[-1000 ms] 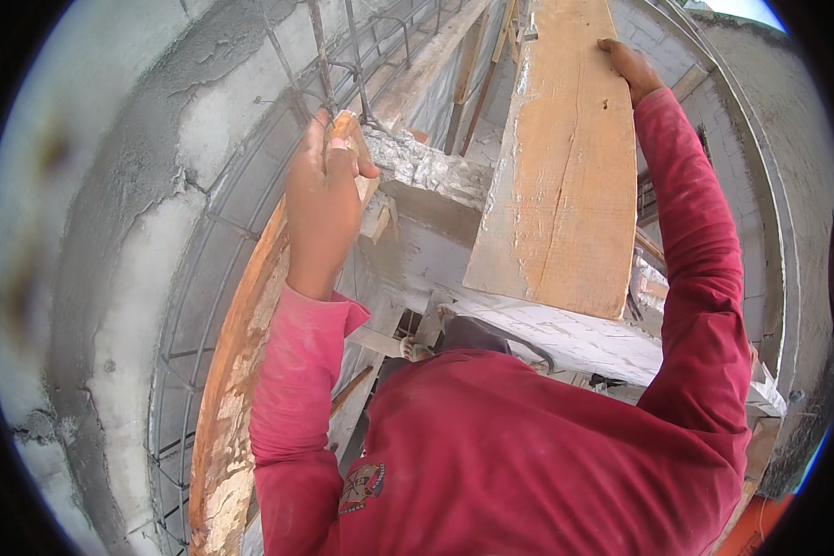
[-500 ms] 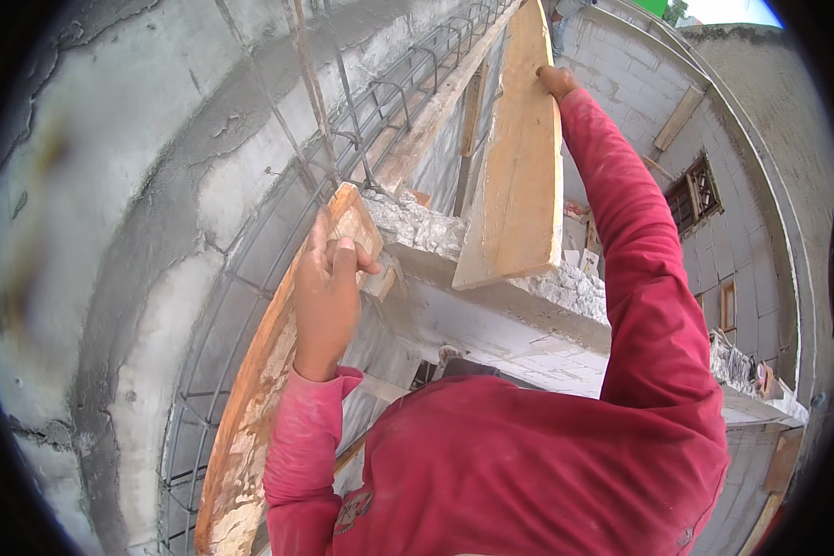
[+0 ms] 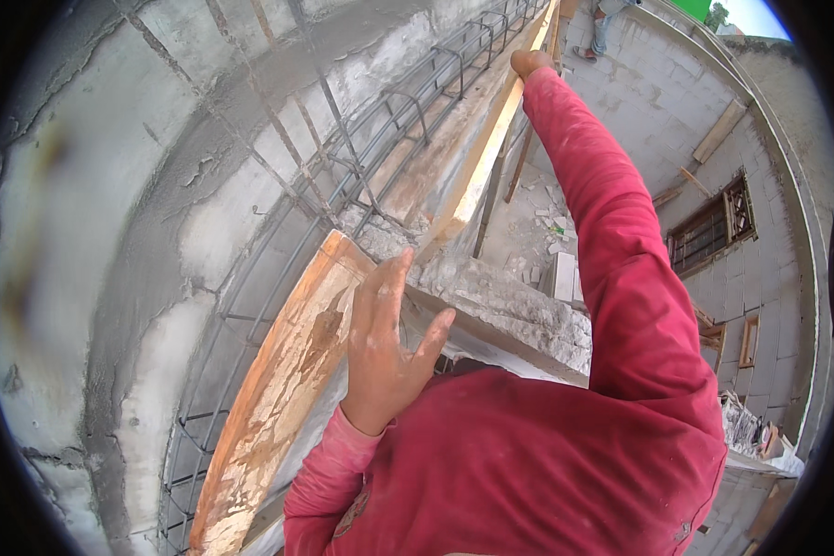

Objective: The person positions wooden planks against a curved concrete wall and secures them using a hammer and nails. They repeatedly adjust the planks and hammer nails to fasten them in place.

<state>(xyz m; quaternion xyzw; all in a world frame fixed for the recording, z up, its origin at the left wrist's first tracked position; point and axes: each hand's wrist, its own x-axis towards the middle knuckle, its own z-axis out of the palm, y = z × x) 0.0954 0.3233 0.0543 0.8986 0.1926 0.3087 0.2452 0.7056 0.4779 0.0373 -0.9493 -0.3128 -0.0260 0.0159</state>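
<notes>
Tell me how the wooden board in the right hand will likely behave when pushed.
The wooden board should stay stiff: its long edge looks straight, without sag. It may tip sideways, since its thin edge faces the camera. It could also pivot, as only the right hand grips it.

Held board [image 3: 478,176] runs off my frame top; clutter [image 3: 747,426] at ledge [image 3: 749,462], right end, too small to tell.

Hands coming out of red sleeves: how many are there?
2: the left hand, open near the lower board, and the right hand, gripping the upper board, some fingers hidden.
</notes>
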